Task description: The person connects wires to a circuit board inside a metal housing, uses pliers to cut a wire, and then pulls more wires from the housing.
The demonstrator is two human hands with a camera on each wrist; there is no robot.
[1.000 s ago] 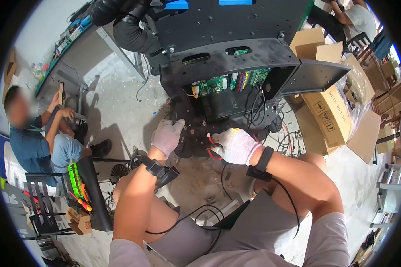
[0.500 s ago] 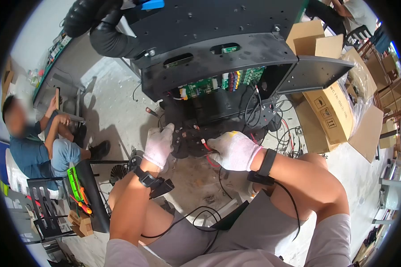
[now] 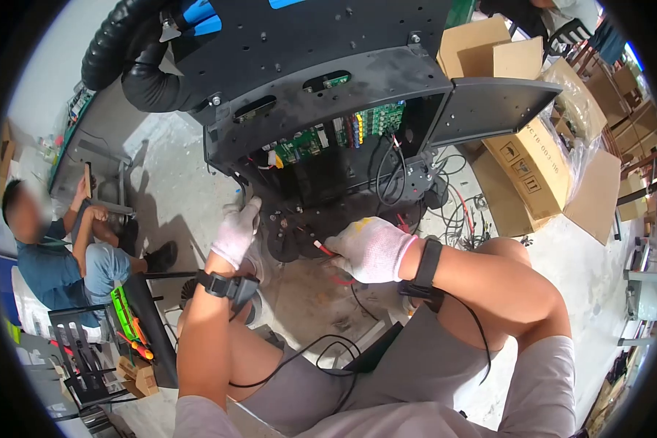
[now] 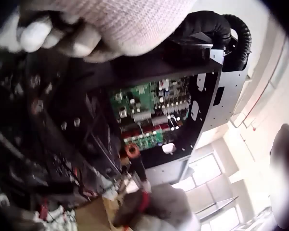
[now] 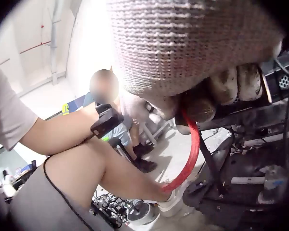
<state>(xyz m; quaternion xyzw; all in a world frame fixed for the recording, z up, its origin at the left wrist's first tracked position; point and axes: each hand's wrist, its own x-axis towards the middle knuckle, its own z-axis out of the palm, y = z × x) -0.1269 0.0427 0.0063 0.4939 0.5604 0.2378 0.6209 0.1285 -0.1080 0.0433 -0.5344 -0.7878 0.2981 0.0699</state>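
In the head view my gloved right hand [image 3: 372,250] grips a red cable [image 3: 324,248], its pale tip sticking out past the fingers to the left. The same red cable [image 5: 192,154] curves down from my curled fingers in the right wrist view. My gloved left hand [image 3: 236,232] is beside the left front of a black machine chassis [image 3: 321,80], pinching a thin black cable [image 3: 242,193] that rises above its fingertips. Curled, dirt-stained fingers [image 4: 86,38] show in the left wrist view. Green circuit boards [image 3: 303,142] sit inside the open chassis.
An open door panel [image 3: 496,109] juts from the chassis's right side. Beyond it stands an opened cardboard box [image 3: 525,168]. Loose cables [image 3: 460,212] lie on the floor there. A seated person [image 3: 58,248] is at the left, near a green tool tray [image 3: 128,317].
The head view has shifted, so the chassis appears further left. My left hand has moved left in the view with the black cable. My right hand keeps hold of the red cable.
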